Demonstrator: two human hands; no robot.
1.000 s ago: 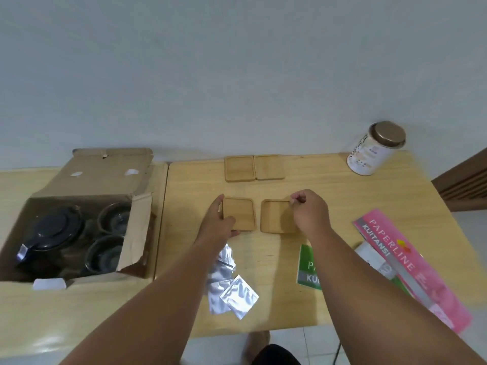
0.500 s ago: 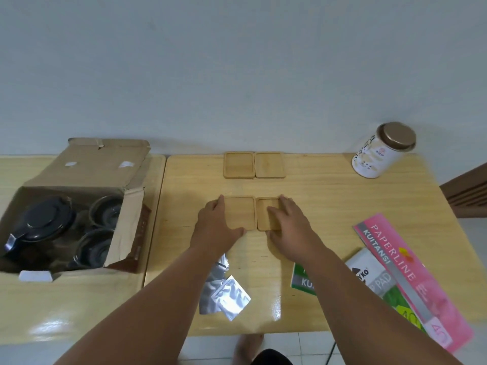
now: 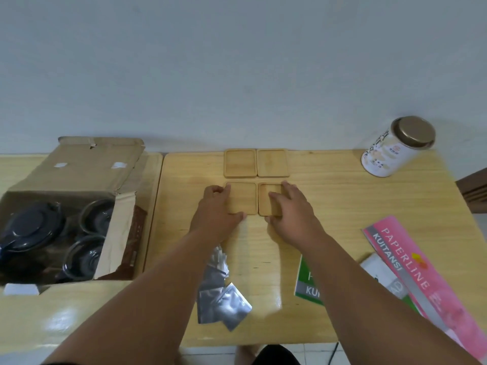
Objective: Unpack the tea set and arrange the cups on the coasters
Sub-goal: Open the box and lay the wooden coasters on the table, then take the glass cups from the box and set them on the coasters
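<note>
— How did the coasters look from your head camera?

— Four square wooden ones with raised rims sat in a two-by-two block on the table (image 3: 342,206). The far pair (image 3: 255,163) lay edge to edge near the wall. Your left hand (image 3: 217,210) lay flat with fingers spread on the near left coaster (image 3: 245,197), thumb at its front edge. Your right hand (image 3: 291,209) pressed spread fingers onto the near right coaster (image 3: 268,192). Neither hand gripped anything.

— And the tea set?

— It was in the open cardboard box (image 3: 87,164) at your left: a dark teapot (image 3: 31,227) and two cups (image 3: 91,235) beside it.

— What was hard to make out?

— Your hands covered part of both near coasters. The box flap hid the cups' right side, and the dim interior blurred detail. Your arm crossed the foil packets (image 3: 224,301).
</note>
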